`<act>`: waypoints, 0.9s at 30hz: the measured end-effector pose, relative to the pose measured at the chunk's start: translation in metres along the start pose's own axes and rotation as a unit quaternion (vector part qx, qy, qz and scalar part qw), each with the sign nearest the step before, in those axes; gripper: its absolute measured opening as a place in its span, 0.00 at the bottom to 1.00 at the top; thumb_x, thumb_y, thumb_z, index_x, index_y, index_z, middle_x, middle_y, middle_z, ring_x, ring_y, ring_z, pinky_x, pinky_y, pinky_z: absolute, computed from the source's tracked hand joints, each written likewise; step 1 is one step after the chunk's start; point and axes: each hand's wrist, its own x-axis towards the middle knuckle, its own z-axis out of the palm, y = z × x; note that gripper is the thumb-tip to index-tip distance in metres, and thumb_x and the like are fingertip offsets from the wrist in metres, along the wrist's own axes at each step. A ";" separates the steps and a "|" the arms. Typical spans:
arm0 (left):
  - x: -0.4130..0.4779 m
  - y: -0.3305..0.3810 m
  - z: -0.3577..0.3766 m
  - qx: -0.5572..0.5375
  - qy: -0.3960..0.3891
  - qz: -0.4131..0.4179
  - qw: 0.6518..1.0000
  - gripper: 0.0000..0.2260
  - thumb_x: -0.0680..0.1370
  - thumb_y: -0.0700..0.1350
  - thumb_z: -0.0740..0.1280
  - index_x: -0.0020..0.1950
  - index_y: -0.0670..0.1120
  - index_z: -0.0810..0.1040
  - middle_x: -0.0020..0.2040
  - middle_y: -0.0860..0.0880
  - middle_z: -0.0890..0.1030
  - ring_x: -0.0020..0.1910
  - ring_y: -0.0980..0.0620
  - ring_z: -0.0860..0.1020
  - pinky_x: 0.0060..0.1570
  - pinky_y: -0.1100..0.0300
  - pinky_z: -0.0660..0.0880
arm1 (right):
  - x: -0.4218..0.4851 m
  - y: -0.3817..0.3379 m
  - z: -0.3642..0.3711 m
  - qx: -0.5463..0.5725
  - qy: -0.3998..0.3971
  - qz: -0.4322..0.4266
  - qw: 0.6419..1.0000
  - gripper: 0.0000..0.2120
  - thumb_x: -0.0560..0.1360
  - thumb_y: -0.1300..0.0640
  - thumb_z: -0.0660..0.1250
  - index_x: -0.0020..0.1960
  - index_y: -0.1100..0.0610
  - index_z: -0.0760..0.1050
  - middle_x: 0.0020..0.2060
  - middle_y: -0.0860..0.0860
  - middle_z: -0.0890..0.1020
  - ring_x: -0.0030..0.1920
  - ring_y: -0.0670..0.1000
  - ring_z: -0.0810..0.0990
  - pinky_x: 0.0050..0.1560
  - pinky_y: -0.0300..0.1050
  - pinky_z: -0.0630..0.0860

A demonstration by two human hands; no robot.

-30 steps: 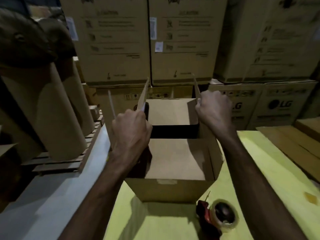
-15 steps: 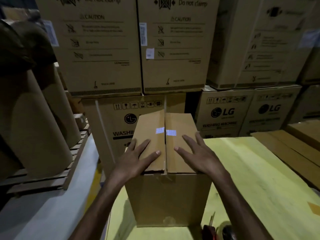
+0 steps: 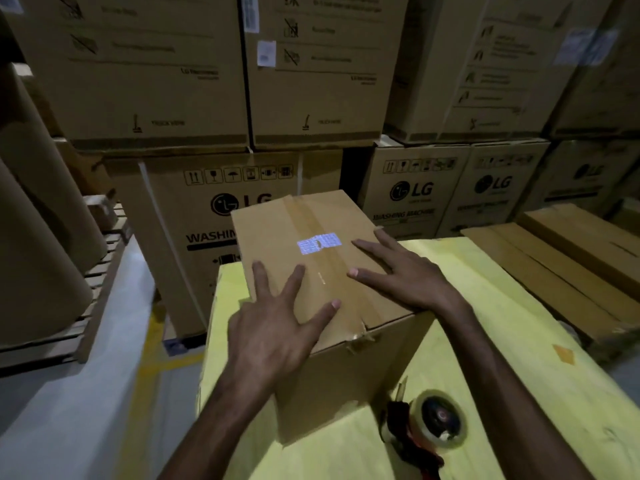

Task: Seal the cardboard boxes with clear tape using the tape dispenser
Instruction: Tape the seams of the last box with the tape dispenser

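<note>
- Head view, work surface: a yellow table top (image 3: 519,341) fills the lower right of the frame, and the cardboard box (image 3: 346,382) stands on its far left part, turned at an angle so that one vertical corner faces the camera.
- Head view, box top: the top flaps lie closed and level. A slightly darker band runs along the centre seam; whether it is tape cannot be told. A small pale blue-white label (image 3: 318,242) lies across the seam, near the middle of the top.
- Head view, left hand (image 3: 273,334): laid palm down on the near left part of the box top, fingers straight and spread wide, thumb reaching toward the seam. It holds nothing.
- Head view, right hand (image 3: 412,278): laid palm down on the right part of the box top, fingers straight and slightly fanned, pointing toward the label. It holds nothing.
- Head view, tape dispenser (image 3: 426,431): lies on the table just beside the near face of the box, between the two forearms, touched by neither hand. Its roll of clear tape faces up and a dark red and black handle lies beneath it.
- Head view, surroundings: stacked printed cartons (image 3: 412,188) marked "LG" and "WASHING MACHINE" rise behind the table. Large brown paper rolls (image 3: 38,265) stand at the left on a wooden pallet (image 3: 100,271). Flat cardboard sheets (image 3: 571,265) are piled at the right. A grey floor (image 3: 69,410) with a yellow line (image 3: 145,375) shows at lower left.
</note>
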 end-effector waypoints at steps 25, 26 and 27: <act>-0.067 0.067 0.062 0.005 0.154 0.055 0.986 0.33 0.79 0.69 0.42 0.82 0.60 0.59 0.84 0.54 0.55 0.83 0.48 0.51 0.77 0.32 0.48 | -0.229 0.121 0.267 0.181 -0.042 0.388 0.903 0.32 0.67 0.35 0.72 0.63 0.50 0.68 0.53 0.50 0.76 0.55 0.56 0.82 0.48 0.48 0.75; -0.065 0.067 0.060 -0.001 0.157 0.055 0.986 0.33 0.79 0.70 0.43 0.82 0.60 0.59 0.84 0.55 0.55 0.83 0.48 0.51 0.78 0.33 0.48 | -0.226 0.115 0.259 0.170 -0.037 0.386 0.906 0.28 0.67 0.36 0.71 0.59 0.48 0.66 0.50 0.48 0.76 0.53 0.55 0.82 0.47 0.47 0.74; -0.063 0.067 0.058 -0.008 0.162 0.058 0.985 0.33 0.79 0.70 0.43 0.82 0.60 0.59 0.84 0.55 0.56 0.83 0.48 0.51 0.78 0.33 0.49 | -0.223 0.112 0.254 0.164 -0.049 0.385 0.907 0.26 0.67 0.39 0.70 0.58 0.47 0.62 0.47 0.47 0.78 0.50 0.55 0.82 0.44 0.47 0.73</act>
